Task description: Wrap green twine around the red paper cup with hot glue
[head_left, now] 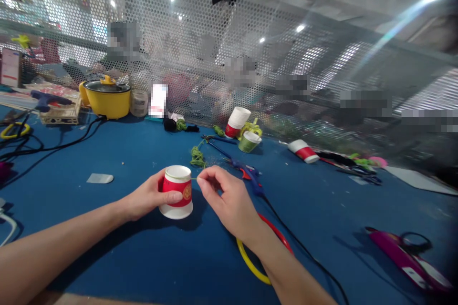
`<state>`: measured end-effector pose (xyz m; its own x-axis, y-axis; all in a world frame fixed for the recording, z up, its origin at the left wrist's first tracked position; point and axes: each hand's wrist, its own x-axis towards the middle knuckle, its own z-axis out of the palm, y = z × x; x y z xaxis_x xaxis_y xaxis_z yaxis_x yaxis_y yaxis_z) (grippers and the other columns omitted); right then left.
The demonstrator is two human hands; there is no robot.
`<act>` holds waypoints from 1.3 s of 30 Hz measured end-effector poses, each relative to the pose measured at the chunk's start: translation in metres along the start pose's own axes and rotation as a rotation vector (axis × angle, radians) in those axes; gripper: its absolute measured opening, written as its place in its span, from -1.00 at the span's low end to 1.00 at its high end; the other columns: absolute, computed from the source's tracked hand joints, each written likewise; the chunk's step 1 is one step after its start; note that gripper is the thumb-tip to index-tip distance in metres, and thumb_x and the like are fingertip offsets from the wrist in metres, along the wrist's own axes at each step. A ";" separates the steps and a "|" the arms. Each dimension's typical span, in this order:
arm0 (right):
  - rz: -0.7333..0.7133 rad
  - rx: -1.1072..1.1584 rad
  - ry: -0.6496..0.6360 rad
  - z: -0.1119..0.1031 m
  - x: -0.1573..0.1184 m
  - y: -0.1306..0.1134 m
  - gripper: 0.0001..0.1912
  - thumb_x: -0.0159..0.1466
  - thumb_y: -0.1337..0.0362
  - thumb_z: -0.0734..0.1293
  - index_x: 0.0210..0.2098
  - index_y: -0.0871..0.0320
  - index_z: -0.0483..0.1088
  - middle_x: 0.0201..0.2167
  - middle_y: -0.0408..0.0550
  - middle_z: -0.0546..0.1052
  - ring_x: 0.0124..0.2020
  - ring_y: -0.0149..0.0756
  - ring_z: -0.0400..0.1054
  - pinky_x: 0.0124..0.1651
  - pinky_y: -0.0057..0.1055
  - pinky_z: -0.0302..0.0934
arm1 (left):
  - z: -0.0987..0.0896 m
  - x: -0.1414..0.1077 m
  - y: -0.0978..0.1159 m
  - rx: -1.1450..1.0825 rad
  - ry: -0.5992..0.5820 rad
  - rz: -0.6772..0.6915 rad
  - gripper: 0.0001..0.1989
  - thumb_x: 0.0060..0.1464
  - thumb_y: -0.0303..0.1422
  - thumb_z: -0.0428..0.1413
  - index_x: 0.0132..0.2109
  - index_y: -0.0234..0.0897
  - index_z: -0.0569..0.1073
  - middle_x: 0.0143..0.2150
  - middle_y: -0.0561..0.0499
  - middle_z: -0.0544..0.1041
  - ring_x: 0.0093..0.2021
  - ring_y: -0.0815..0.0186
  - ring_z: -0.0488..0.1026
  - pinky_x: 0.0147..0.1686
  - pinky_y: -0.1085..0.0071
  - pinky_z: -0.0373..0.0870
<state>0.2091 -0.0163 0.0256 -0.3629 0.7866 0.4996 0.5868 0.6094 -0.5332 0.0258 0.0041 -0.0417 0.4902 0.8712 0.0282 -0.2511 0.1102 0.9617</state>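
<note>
My left hand [157,196] is closed around the side of a red and white paper cup [178,195], its thumb across the red band. The cup stands upside down on the blue table, narrow end up. A thin green strand of yarn [193,179] runs along the cup near its upper rim and out to the right. There, my right hand [223,195] pinches it between thumb and fingertips. Behind the hands lies a loose tangle of green yarn [197,156]. A blue hot glue gun [250,176] rests just beyond my right hand.
A glue gun cord crosses the table to the lower right, near red and yellow rings [254,262]. Stacked cups [236,121], a green-wrapped cup [249,142] and a tipped cup [303,151] are farther back. A yellow electric pot [107,100] stands left; a purple object [408,257] lies right.
</note>
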 end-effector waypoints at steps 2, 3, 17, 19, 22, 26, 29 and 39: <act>-0.001 -0.003 0.008 0.000 0.000 0.001 -0.91 0.22 0.37 0.21 -0.43 0.15 0.28 -0.52 -0.16 0.40 -0.51 -0.44 0.26 -0.45 -0.52 0.16 | 0.000 0.000 0.000 -0.005 -0.009 0.001 -0.48 -0.19 -0.24 0.27 -0.07 -0.28 0.33 -0.15 -0.06 0.48 -0.17 0.22 0.39 -0.12 0.28 0.26; 0.003 -0.003 0.009 0.001 0.000 0.002 -0.91 0.22 0.37 0.21 -0.43 0.15 0.28 -0.52 -0.16 0.40 -0.51 -0.44 0.26 -0.45 -0.52 0.16 | 0.001 0.000 0.001 -0.005 -0.009 0.000 -0.48 -0.20 -0.24 0.27 -0.07 -0.29 0.33 -0.15 -0.07 0.48 -0.17 0.21 0.39 -0.12 0.28 0.25; 0.063 0.042 -0.012 0.007 0.000 0.005 -0.91 0.22 0.34 0.20 -0.42 0.14 0.30 -0.50 -0.14 0.44 -0.49 -0.42 0.29 -0.43 -0.49 0.20 | 0.003 -0.002 0.001 -0.059 -0.057 -0.017 -0.43 -0.25 -0.24 0.29 -0.06 -0.31 0.33 -0.18 -0.08 0.48 -0.18 0.20 0.39 -0.13 0.28 0.25; 0.069 0.058 -0.018 0.008 0.000 0.006 -0.91 0.22 0.33 0.20 -0.41 0.14 0.30 -0.50 -0.14 0.44 -0.49 -0.42 0.29 -0.42 -0.50 0.20 | 0.002 -0.002 0.001 -0.066 -0.064 -0.025 -0.42 -0.25 -0.24 0.30 -0.05 -0.31 0.32 -0.18 -0.08 0.48 -0.18 0.20 0.40 -0.13 0.28 0.25; 0.091 0.108 -0.037 0.008 0.000 0.007 -0.93 0.22 0.32 0.20 -0.39 0.14 0.28 -0.49 -0.15 0.42 -0.49 -0.43 0.30 -0.42 -0.51 0.22 | 0.002 -0.003 0.001 -0.079 -0.072 -0.035 -0.41 -0.26 -0.25 0.30 -0.05 -0.31 0.32 -0.18 -0.08 0.48 -0.19 0.20 0.41 -0.12 0.27 0.26; 0.132 0.211 -0.083 0.005 0.000 0.006 -0.93 0.22 0.31 0.20 -0.30 0.13 0.30 -0.47 -0.15 0.44 -0.46 -0.43 0.33 -0.40 -0.50 0.25 | 0.003 -0.004 0.003 -0.112 -0.099 -0.047 -0.40 -0.28 -0.25 0.31 -0.05 -0.32 0.32 -0.18 -0.10 0.48 -0.19 0.19 0.42 -0.11 0.25 0.25; 0.157 0.262 -0.111 0.003 0.000 0.005 -0.90 0.22 0.30 0.20 -0.29 0.13 0.33 -0.48 -0.15 0.45 -0.47 -0.43 0.34 -0.41 -0.50 0.26 | 0.005 -0.005 0.005 -0.146 -0.115 -0.071 -0.39 -0.30 -0.24 0.32 -0.06 -0.33 0.33 -0.19 -0.10 0.49 -0.19 0.18 0.42 -0.11 0.24 0.24; 0.233 0.423 -0.199 0.002 0.000 0.005 -0.87 0.20 0.30 0.21 -0.29 0.14 0.36 -0.61 -0.25 0.33 -0.59 -0.51 0.24 -0.51 -0.55 0.18 | 0.007 -0.008 0.010 -0.264 -0.214 -0.133 -0.50 -0.26 -0.25 0.30 -0.13 -0.37 0.42 -0.25 -0.12 0.54 -0.23 0.21 0.45 -0.14 0.29 0.28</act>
<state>0.2103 -0.0124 0.0214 -0.4119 0.8850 0.2172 0.3395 0.3702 -0.8647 0.0254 -0.0056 -0.0302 0.6893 0.7244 -0.0093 -0.3668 0.3601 0.8578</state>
